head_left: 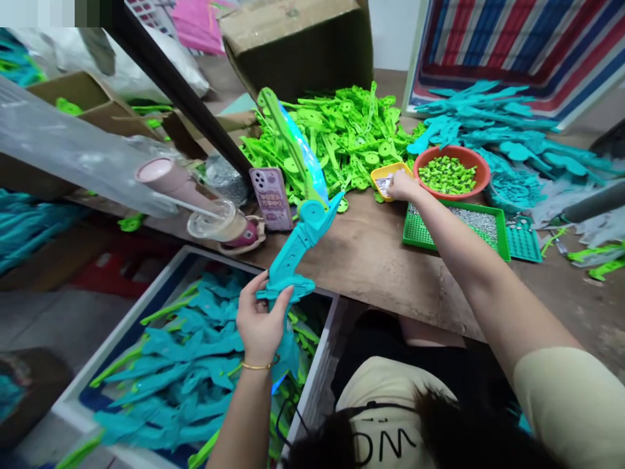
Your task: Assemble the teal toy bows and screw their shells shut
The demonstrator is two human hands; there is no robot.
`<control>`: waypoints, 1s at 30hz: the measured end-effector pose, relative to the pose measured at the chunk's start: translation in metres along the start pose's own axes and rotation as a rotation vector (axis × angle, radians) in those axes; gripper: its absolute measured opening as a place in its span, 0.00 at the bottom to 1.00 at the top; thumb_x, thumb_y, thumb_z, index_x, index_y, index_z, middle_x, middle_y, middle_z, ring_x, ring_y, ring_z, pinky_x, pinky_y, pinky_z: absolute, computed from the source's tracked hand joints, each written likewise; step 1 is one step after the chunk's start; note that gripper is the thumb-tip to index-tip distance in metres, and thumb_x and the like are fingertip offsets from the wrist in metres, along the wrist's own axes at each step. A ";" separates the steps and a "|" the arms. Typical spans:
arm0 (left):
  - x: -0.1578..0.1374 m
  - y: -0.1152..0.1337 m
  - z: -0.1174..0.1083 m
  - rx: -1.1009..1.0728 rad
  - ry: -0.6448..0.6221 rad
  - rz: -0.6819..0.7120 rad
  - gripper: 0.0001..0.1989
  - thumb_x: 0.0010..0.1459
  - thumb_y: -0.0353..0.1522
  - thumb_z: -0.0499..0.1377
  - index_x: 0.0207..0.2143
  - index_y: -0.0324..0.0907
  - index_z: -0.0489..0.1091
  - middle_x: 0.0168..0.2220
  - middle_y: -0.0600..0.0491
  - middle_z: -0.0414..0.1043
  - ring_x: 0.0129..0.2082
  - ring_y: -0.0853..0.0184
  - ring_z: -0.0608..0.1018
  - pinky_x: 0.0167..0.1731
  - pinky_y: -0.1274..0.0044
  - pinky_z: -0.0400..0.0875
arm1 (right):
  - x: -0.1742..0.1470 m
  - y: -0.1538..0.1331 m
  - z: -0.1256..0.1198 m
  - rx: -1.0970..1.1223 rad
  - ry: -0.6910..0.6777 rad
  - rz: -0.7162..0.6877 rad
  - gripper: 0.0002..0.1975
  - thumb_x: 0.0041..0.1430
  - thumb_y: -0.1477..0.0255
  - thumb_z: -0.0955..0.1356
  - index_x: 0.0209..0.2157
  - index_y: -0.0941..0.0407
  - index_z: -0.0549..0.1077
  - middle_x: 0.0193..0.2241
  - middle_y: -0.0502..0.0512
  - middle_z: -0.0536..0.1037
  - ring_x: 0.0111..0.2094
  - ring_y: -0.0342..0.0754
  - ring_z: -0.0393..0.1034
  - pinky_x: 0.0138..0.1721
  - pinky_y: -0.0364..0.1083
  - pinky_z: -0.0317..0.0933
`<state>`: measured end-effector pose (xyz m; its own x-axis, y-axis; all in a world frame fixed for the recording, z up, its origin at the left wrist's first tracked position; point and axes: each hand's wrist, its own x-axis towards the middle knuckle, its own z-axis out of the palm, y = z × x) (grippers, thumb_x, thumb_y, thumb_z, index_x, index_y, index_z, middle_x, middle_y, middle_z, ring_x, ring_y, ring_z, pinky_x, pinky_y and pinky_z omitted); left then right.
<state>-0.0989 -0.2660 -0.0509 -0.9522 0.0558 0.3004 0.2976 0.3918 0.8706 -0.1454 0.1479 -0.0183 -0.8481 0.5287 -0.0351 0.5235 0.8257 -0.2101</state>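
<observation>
My left hand (261,326) is closed around a teal plastic toy part (290,254), perhaps a toy weapon, held tilted above the table's front edge. A curved green arm (289,133) with a shiny blue strip is joined to its top. My right hand (403,185) reaches into a small yellow tray (390,169) of tiny silvery pieces. Its fingers are pressed together over them; whether a piece is pinched between them is hidden. Beside that hand stands a red bowl (483,179) of small green plastic pieces, with a green perforated tray (418,238) of metal bits in front.
Green parts (351,130) are heaped at the back before a cardboard box (297,45). Teal parts (517,130) pile up at right. A phone (271,198) and drink cup (219,221) stand left of centre. Below left, a crate (161,273) holds teal and green pieces.
</observation>
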 end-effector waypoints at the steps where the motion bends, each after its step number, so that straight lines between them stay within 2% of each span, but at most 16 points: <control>1: 0.000 0.001 0.003 -0.005 -0.021 0.003 0.27 0.47 0.39 0.70 0.50 0.42 0.71 0.43 0.50 0.75 0.37 0.67 0.78 0.36 0.76 0.75 | -0.008 -0.003 -0.004 0.040 0.046 0.017 0.17 0.58 0.72 0.66 0.46 0.66 0.72 0.43 0.69 0.77 0.45 0.57 0.72 0.44 0.53 0.64; 3: -0.001 0.002 0.011 -0.007 -0.056 0.010 0.26 0.48 0.39 0.69 0.49 0.42 0.72 0.42 0.51 0.75 0.37 0.67 0.78 0.36 0.76 0.75 | -0.034 -0.013 -0.010 0.229 0.204 -0.003 0.13 0.61 0.73 0.63 0.45 0.62 0.71 0.40 0.63 0.77 0.42 0.51 0.72 0.43 0.50 0.64; 5: -0.004 0.004 0.021 0.001 -0.070 0.022 0.25 0.48 0.39 0.69 0.49 0.42 0.72 0.42 0.51 0.76 0.37 0.68 0.79 0.36 0.76 0.75 | -0.073 -0.031 -0.011 0.550 0.352 -0.137 0.08 0.61 0.73 0.63 0.41 0.58 0.71 0.36 0.55 0.77 0.36 0.46 0.71 0.42 0.47 0.65; 8: -0.011 0.009 0.038 0.005 -0.076 0.041 0.24 0.49 0.39 0.69 0.48 0.42 0.72 0.43 0.51 0.77 0.36 0.68 0.79 0.36 0.76 0.75 | -0.137 -0.059 0.000 0.847 0.284 -0.351 0.05 0.61 0.69 0.66 0.37 0.55 0.71 0.31 0.50 0.77 0.31 0.43 0.69 0.36 0.44 0.65; 11: -0.020 0.020 0.052 0.004 -0.104 0.069 0.22 0.50 0.39 0.69 0.47 0.42 0.73 0.43 0.51 0.77 0.35 0.69 0.80 0.36 0.76 0.75 | -0.177 -0.074 0.021 0.856 0.268 -0.425 0.06 0.63 0.67 0.66 0.35 0.55 0.72 0.32 0.52 0.78 0.31 0.43 0.69 0.36 0.45 0.65; 15: -0.030 0.033 0.061 0.053 -0.118 0.137 0.21 0.51 0.39 0.68 0.47 0.42 0.73 0.44 0.51 0.78 0.36 0.68 0.80 0.35 0.77 0.75 | -0.189 -0.070 0.036 0.750 0.353 -0.420 0.07 0.65 0.71 0.63 0.36 0.56 0.72 0.34 0.55 0.77 0.34 0.45 0.70 0.38 0.46 0.65; 18: -0.035 0.040 0.064 0.091 -0.130 0.189 0.21 0.52 0.39 0.67 0.47 0.42 0.73 0.45 0.50 0.77 0.38 0.67 0.80 0.37 0.76 0.75 | -0.190 -0.063 0.034 0.649 0.398 -0.468 0.09 0.66 0.71 0.61 0.36 0.57 0.72 0.32 0.56 0.75 0.35 0.47 0.69 0.39 0.46 0.65; 21: -0.041 0.045 0.066 0.104 -0.136 0.208 0.20 0.52 0.40 0.68 0.46 0.42 0.73 0.44 0.50 0.78 0.36 0.67 0.80 0.36 0.76 0.74 | -0.193 -0.059 0.028 0.567 0.380 -0.524 0.10 0.66 0.72 0.60 0.34 0.56 0.72 0.31 0.56 0.75 0.36 0.48 0.69 0.41 0.47 0.64; 25: -0.046 0.050 0.067 0.051 -0.145 0.163 0.21 0.51 0.39 0.68 0.46 0.42 0.73 0.42 0.52 0.78 0.32 0.70 0.79 0.32 0.78 0.73 | -0.203 -0.053 0.025 0.685 0.396 -0.477 0.08 0.66 0.68 0.63 0.40 0.56 0.71 0.35 0.55 0.75 0.35 0.46 0.68 0.39 0.45 0.64; 28: -0.050 0.052 0.068 0.014 -0.158 0.186 0.21 0.52 0.39 0.67 0.47 0.43 0.72 0.44 0.52 0.77 0.38 0.67 0.80 0.38 0.77 0.74 | -0.211 -0.048 0.023 0.747 0.421 -0.420 0.08 0.66 0.66 0.64 0.36 0.55 0.71 0.33 0.53 0.73 0.31 0.43 0.66 0.34 0.43 0.63; 30: -0.054 0.053 0.068 -0.003 -0.169 0.224 0.20 0.53 0.39 0.67 0.47 0.42 0.72 0.44 0.51 0.77 0.42 0.65 0.80 0.42 0.74 0.75 | -0.214 -0.047 0.021 0.739 0.471 -0.436 0.08 0.66 0.68 0.64 0.32 0.55 0.70 0.31 0.51 0.71 0.31 0.43 0.65 0.33 0.44 0.62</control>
<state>-0.0364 -0.1856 -0.0474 -0.8605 0.2932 0.4165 0.5020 0.3495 0.7911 0.0097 -0.0085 -0.0217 -0.7515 0.3630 0.5509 -0.1479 0.7211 -0.6768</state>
